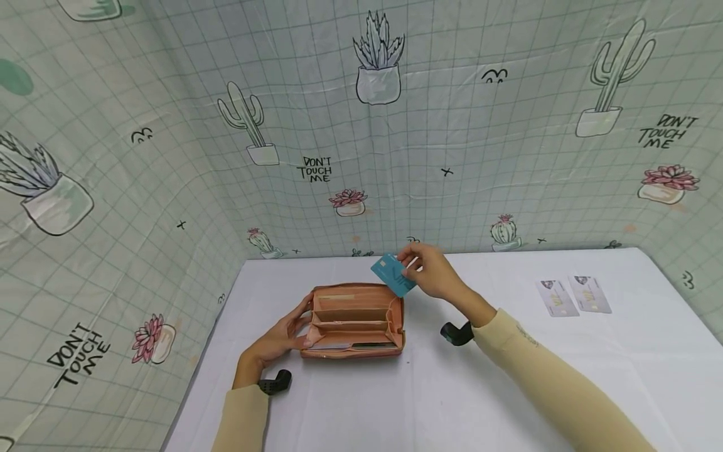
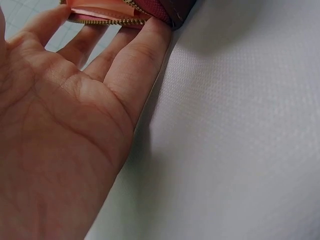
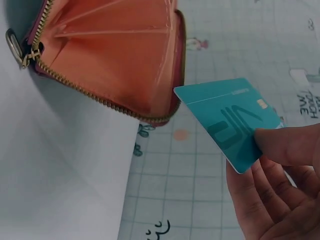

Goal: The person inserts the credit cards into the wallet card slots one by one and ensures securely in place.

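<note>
An orange-lined zip wallet (image 1: 353,300) stands unzipped on the white table, its inner pockets facing up. My left hand (image 1: 280,338) holds its left end; in the left wrist view that hand's fingers (image 2: 135,65) reach the brass zip edge (image 2: 107,21). Above the wallet's far right corner, my right hand (image 1: 432,271) pinches a teal chip card (image 1: 391,274). Between thumb and fingers, the card (image 3: 227,122) tilts in the right wrist view, apart from the wallet's zipped rim (image 3: 115,107). Card edges (image 1: 373,344) show in the wallet's near pocket.
Two silver-grey cards (image 1: 557,298) (image 1: 590,294) lie side by side on the table (image 1: 480,402) to the right. Behind the table hangs a grid cloth (image 1: 418,207) printed with cacti. Each wrist carries a black device (image 1: 456,334).
</note>
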Demonstrator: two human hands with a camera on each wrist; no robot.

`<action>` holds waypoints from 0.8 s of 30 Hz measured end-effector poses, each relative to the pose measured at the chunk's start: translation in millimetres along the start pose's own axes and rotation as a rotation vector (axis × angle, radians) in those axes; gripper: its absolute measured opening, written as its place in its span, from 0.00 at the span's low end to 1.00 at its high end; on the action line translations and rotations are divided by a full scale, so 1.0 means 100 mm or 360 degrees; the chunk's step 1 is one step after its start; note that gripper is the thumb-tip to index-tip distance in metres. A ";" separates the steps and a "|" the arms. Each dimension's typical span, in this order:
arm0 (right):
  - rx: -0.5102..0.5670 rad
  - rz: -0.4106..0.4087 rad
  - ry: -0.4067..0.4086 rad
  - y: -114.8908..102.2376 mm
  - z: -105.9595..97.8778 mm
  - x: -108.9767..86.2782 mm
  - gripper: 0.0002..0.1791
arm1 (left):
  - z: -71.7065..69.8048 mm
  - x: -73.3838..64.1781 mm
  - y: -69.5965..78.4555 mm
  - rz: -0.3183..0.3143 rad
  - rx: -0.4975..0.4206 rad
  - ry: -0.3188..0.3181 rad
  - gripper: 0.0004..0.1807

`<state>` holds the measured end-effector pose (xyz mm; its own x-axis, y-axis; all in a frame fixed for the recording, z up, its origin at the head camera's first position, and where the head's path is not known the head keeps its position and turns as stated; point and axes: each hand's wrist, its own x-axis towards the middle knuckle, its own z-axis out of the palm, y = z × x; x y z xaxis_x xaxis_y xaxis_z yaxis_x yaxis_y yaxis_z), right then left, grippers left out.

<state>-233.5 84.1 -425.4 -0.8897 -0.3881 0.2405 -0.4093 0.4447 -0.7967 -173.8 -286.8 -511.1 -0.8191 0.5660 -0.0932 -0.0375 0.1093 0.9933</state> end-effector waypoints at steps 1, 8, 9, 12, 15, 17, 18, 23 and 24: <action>-0.0003 -0.0007 -0.0003 -0.01 0.03 0.01 0.09 | 0.00 0.00 0.00 0.0002 0.0002 0.0002 0.52; -0.0045 -0.0074 -0.0009 0.00 0.22 0.07 0.10 | 0.00 0.00 -0.02 -0.0017 -0.0015 0.0008 0.52; -0.0059 -0.0079 -0.0010 0.01 0.24 0.08 0.10 | 0.00 0.00 -0.02 -0.0025 -0.0015 0.0009 0.52; -0.0088 -0.0095 -0.0021 0.03 0.29 0.09 0.11 | 0.01 0.00 -0.03 -0.0049 -0.0009 0.0019 0.52; -0.0120 -0.0110 -0.0028 0.04 0.32 0.09 0.10 | 0.01 0.00 -0.03 -0.0056 -0.0008 0.0019 0.52; -0.0146 -0.0136 -0.0020 0.04 0.33 0.09 0.10 | 0.01 0.00 -0.03 -0.0055 -0.0018 0.0015 0.52; -0.0160 -0.0146 -0.0014 0.04 0.34 0.10 0.11 | 0.01 0.00 -0.03 -0.0053 -0.0024 0.0011 0.52; -0.0202 -0.0206 0.0013 0.03 0.34 0.10 0.11 | 0.00 0.00 -0.03 -0.0051 -0.0051 0.0011 0.52; -0.0218 -0.0216 0.0012 0.03 0.34 0.10 0.11 | 0.00 0.00 -0.03 -0.0052 -0.0055 0.0014 0.52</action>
<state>-236.9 53.7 -444.4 -0.8257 -0.4462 0.3451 -0.5489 0.4945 -0.6740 -173.9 -286.6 -513.8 -0.8220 0.5554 -0.1254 -0.0842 0.0992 0.9915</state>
